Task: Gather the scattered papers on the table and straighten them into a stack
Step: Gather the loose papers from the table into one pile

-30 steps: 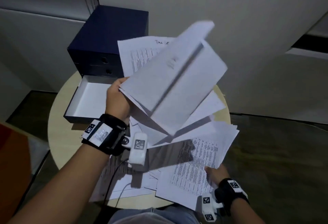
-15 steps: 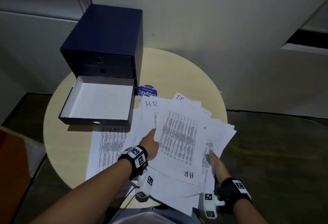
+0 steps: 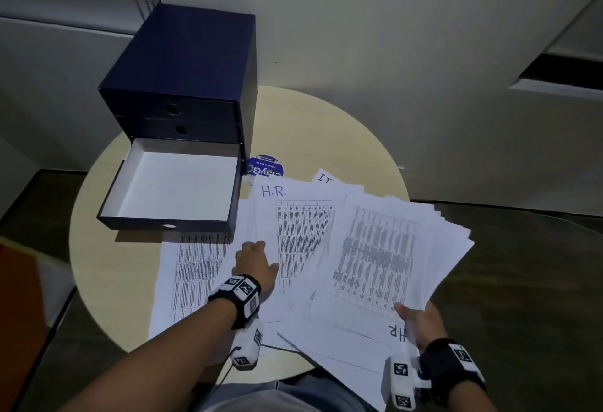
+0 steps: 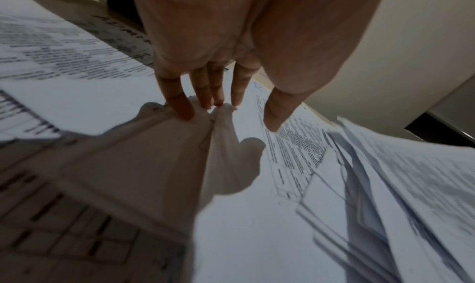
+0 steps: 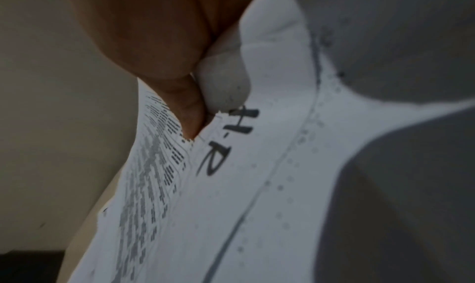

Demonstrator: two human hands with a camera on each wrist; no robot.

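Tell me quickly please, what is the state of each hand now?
Left hand: open, straight fingers pressing on the spread papers.
Right hand: closed, pinching the near edge of the fanned bundle of papers.

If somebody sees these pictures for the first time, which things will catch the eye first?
First, the fan of white printed papers spread over the near right part of the round table, some marked "H.R." The right hand grips their near edge, while the left hand presses flat on sheets beside it. Behind, at the left, stands a dark blue drawer box with its bottom drawer pulled open.
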